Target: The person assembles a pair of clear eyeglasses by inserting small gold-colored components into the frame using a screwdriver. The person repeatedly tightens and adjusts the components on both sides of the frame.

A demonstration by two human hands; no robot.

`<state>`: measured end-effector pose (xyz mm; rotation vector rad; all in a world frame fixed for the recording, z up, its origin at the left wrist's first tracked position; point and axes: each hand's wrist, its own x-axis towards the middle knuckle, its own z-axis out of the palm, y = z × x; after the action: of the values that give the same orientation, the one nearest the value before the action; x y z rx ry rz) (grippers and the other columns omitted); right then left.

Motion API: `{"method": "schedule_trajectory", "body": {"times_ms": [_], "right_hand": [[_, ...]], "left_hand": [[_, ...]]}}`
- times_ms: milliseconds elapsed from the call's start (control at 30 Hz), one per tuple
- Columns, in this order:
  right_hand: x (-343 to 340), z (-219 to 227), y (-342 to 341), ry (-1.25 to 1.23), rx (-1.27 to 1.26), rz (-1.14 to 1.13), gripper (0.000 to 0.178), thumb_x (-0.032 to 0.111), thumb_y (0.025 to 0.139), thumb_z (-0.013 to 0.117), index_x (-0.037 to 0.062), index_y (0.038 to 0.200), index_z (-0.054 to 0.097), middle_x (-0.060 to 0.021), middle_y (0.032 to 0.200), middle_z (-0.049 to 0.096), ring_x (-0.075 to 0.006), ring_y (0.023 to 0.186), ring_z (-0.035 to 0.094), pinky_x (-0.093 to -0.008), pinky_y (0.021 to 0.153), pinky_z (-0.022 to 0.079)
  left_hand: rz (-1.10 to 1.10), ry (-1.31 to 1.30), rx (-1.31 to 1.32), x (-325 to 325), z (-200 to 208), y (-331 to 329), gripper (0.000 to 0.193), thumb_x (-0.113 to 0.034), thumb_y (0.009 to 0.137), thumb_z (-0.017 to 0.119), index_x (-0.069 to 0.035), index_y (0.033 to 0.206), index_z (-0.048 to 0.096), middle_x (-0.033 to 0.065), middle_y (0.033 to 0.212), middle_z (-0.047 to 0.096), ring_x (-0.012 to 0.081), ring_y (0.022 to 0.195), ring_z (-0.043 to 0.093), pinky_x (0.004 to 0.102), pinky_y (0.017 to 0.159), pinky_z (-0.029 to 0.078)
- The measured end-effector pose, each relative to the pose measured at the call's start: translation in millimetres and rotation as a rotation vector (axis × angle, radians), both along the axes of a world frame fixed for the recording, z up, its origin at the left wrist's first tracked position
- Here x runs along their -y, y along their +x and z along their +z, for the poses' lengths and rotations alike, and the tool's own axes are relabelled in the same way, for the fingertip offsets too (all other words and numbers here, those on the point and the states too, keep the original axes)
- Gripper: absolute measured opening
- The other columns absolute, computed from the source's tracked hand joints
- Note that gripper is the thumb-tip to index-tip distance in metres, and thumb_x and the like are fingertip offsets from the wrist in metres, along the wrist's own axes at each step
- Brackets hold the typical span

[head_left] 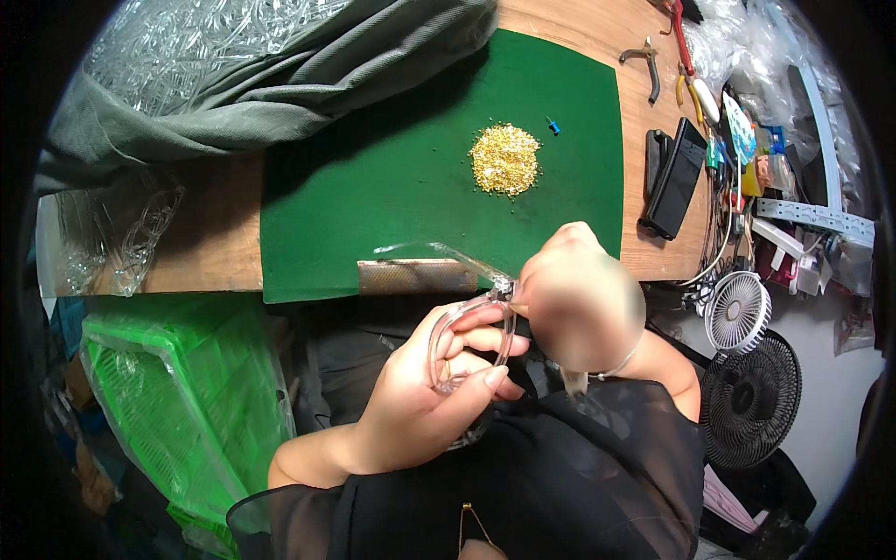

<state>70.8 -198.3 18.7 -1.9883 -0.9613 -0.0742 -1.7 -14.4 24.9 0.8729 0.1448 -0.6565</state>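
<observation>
A clear plastic eyeglass frame [479, 266] is held in my left hand [407, 399], whose thumb and fingers curl round its rim. One temple arm stretches away to the upper left over the table edge. My right hand [581, 301] is closed beside the frame's hinge corner, fingertips touching or almost touching it. Part of this hand is blurred, and what its fingers grip is hidden; a pale tip pokes out below it. Beyond both hands, a heap of tiny gold metal pieces [504, 161] lies on the green mat [373, 196], near a blue push pin [553, 125].
Grey cloth [373, 70] borders a pile of clear frames [201, 56] at far left. A textured strip [417, 276] lines the mat's near edge. Right are a black phone [677, 177], pliers [646, 67], a white fan [737, 313] and a black fan [749, 397]. A green crate [177, 401] stands lower left.
</observation>
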Motion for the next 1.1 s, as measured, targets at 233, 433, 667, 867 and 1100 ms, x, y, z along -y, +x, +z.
{"method": "schedule_trajectory", "body": {"times_ms": [233,433,667,867,1100], "right_hand": [[1.2,-7.1,0.7,0.129,0.067,0.069,0.021,0.011,0.068,0.072,0.0054,0.087,0.065,-0.0031,0.078,0.062,-0.0159,0.062,0.055,-0.0297,0.06,0.037],[0.3,-6.3,1.1,0.175,-0.008,0.081,0.019,0.009,0.069,0.073,0.0055,0.086,0.065,-0.0035,0.077,0.063,-0.0162,0.061,0.056,-0.0294,0.059,0.039],[1.6,-4.0,3.2,0.192,-0.115,0.103,0.018,0.009,0.068,0.074,0.0056,0.083,0.065,-0.0031,0.075,0.063,-0.0165,0.062,0.056,-0.0292,0.061,0.04],[3.5,-5.7,0.6,0.18,-0.151,0.091,0.018,0.01,0.07,0.074,0.0062,0.084,0.064,-0.0029,0.075,0.063,-0.0168,0.064,0.056,-0.0291,0.062,0.04],[4.2,-4.1,-1.9,0.169,-0.163,0.092,0.018,0.01,0.07,0.074,0.0066,0.084,0.063,-0.0027,0.076,0.062,-0.0175,0.065,0.055,-0.0296,0.063,0.04]], "left_hand": [[-0.045,-0.007,0.074,-3.8,-5.0,-7.2,0.049,0.004,0.087,0.046,0.006,0.132,0.028,0.0129,0.111,0.054,0.0086,0.081,0.061,0.0195,0.075,0.047],[-0.075,-0.019,0.133,-6.5,-6.7,-6.7,0.048,0.004,0.088,0.047,0.006,0.132,0.028,0.0135,0.109,0.057,0.0086,0.08,0.062,0.0198,0.074,0.048],[-0.084,0.031,0.163,-6.8,-7.6,-7.8,0.048,0.003,0.088,0.047,0.006,0.132,0.029,0.0129,0.107,0.058,0.0091,0.079,0.063,0.0208,0.074,0.049],[-0.082,0.066,0.215,-5.9,-11.4,-9.8,0.047,0.003,0.088,0.047,0.007,0.132,0.03,0.013,0.107,0.059,0.009,0.078,0.063,0.0205,0.071,0.05],[-0.084,0.052,0.232,-6.4,-14.7,-12.2,0.046,0.003,0.088,0.047,0.007,0.131,0.031,0.0136,0.106,0.06,0.0088,0.077,0.063,0.0204,0.071,0.05]]}}
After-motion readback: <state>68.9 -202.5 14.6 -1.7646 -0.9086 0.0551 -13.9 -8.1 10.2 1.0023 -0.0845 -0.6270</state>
